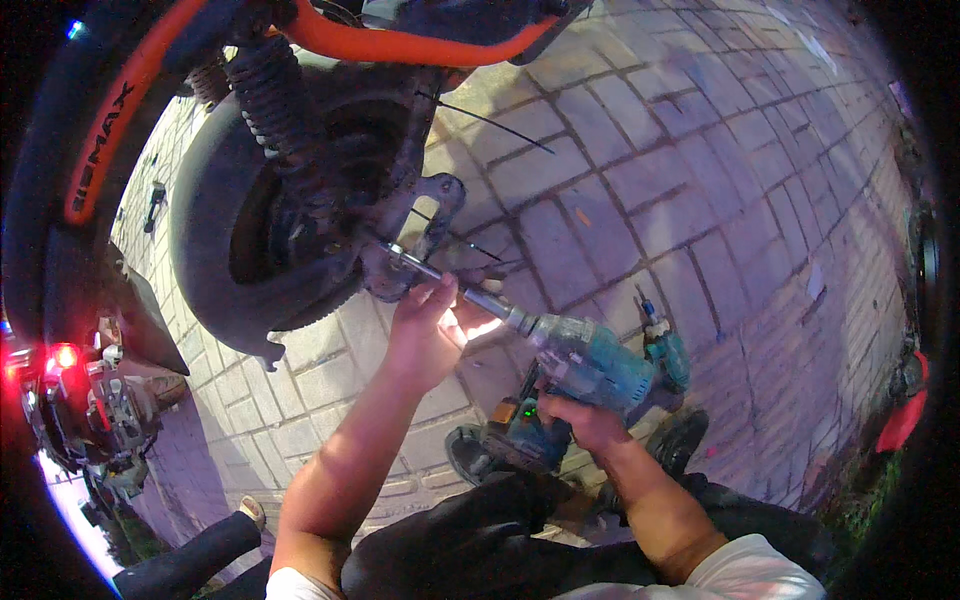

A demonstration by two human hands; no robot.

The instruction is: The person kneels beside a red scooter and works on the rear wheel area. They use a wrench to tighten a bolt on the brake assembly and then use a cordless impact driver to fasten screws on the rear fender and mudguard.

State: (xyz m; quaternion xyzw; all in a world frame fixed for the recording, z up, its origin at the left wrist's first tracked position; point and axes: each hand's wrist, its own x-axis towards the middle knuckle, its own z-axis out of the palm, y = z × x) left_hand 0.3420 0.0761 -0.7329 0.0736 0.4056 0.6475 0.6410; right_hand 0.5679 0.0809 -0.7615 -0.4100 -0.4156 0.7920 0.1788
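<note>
My right hand [588, 420] is wrapped round the handle of a teal cordless impact wrench [595, 370]. A long metal socket extension [490, 302] runs from its nose up and left to the hub area of a scooter's wheel [215, 220]. My left hand [430, 325] closes round this extension partway along, with bright light falling on its fingers. At the far end, a shiny socket [395, 250] points into the dark metal by the hub; whether it sits on a nut is hidden. A coil-spring shock absorber [268, 100] stands over the wheel.
A second teal power tool [665, 350] stands on the paving just beyond the wrench. Orange-trimmed bodywork [420, 42] overhangs the wheel. Another vehicle with a lit red lamp [66, 356] is at the left, near a person's leg [190, 555]. A small dark object [155, 207] lies behind the wheel.
</note>
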